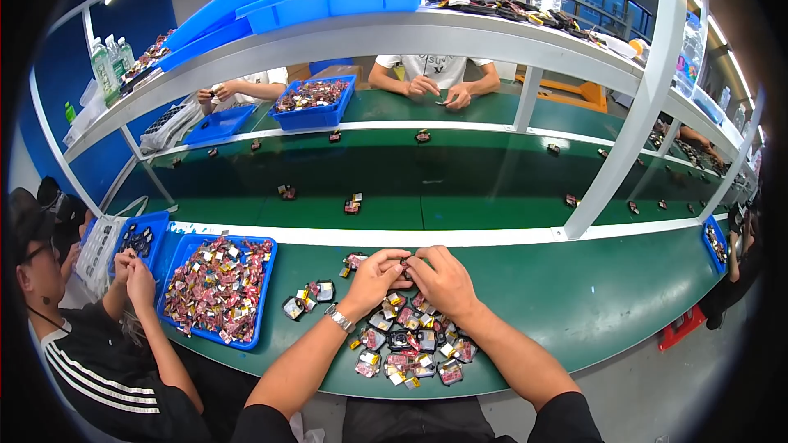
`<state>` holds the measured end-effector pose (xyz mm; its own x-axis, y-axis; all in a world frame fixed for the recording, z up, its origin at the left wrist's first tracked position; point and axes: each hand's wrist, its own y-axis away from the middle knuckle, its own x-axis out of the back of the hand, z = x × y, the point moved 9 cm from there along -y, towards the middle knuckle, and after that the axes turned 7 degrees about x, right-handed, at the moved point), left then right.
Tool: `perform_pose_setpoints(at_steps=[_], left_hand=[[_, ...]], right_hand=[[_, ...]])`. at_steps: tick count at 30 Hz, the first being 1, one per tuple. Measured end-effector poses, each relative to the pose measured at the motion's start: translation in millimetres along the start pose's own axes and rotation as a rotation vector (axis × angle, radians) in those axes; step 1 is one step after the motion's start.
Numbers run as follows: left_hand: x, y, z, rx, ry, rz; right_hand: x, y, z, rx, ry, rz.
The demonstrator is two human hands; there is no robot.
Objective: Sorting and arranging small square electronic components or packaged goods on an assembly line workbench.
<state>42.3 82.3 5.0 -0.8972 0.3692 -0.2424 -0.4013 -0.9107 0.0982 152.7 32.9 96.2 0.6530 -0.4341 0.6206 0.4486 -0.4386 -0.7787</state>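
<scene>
Nearby, a blue tray (266,291) of parts (217,289) sits left of a heap of gadgets (410,340); at the heap's far edge, left hand (374,280) and right hand (447,283) meet, curled, apparently pinching a small dark gadget (405,269) between them.

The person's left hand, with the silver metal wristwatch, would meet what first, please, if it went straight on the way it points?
Past the small dark electronic part at its fingertips, the left hand would likely meet the bare right hand first, though the depth between them is hard to judge.
</scene>
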Motion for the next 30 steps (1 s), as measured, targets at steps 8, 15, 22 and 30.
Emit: perform_pose_setpoints(at_steps=[8,15,22,30], left_hand=[[-1.8,-0.8,0.6,0.001,-0.011,0.014],[3.1,-2.1,0.5,-0.101,-0.153,0.082],[9.6,3.6,20.1,-0.257,-0.186,0.209],[39.4,17.3,30.9,-0.354,-0.360,0.407]], right_hand=[[-0.6,4.1,2.5,-0.078,-0.017,0.036],[-22.3,22.8,37.5,-0.524,-0.559,0.037],[-48.7,11.9,108.0,-0.708,-0.721,0.077],[-50.2,-8.6,187.4,-0.706,0.327,-0.092]])
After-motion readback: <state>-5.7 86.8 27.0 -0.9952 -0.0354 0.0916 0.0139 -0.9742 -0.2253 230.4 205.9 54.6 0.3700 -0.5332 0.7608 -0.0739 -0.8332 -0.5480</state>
